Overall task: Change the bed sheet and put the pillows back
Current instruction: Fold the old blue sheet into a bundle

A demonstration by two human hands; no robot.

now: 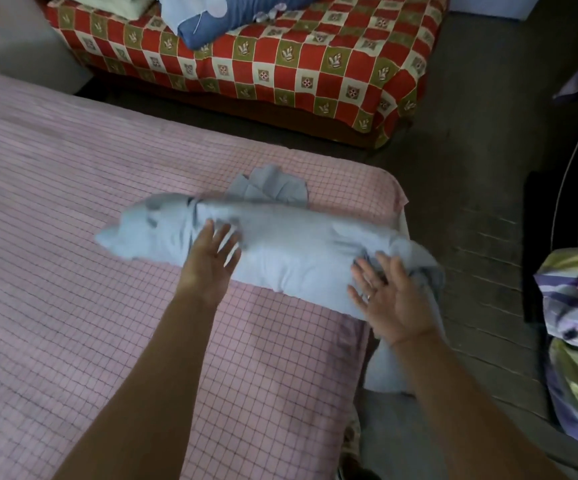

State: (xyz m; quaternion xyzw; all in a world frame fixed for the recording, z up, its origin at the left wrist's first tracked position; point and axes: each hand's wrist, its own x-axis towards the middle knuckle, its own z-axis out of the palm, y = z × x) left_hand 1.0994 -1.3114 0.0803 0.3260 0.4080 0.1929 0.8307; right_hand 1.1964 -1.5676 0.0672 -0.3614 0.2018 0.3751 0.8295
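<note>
Near the pink bed's (pixel 72 237) corner, the left hand (pixel 211 258) and right hand (pixel 388 299), two in all, rest straight-fingered on one bundled blue sheet (pixel 280 244).

No writing, number, brand or sign can be read anywhere in view. The light blue cloth bundle (pixel 291 244) under the left hand (pixel 211 261) and the right hand (pixel 388 299) is plain. The pink bed cover (pixel 72 271) beneath the hands shows only thin grid lines. The red checked cover (pixel 280 64) beyond the hands carries small leaf-like motifs in its squares, not letters.
</note>
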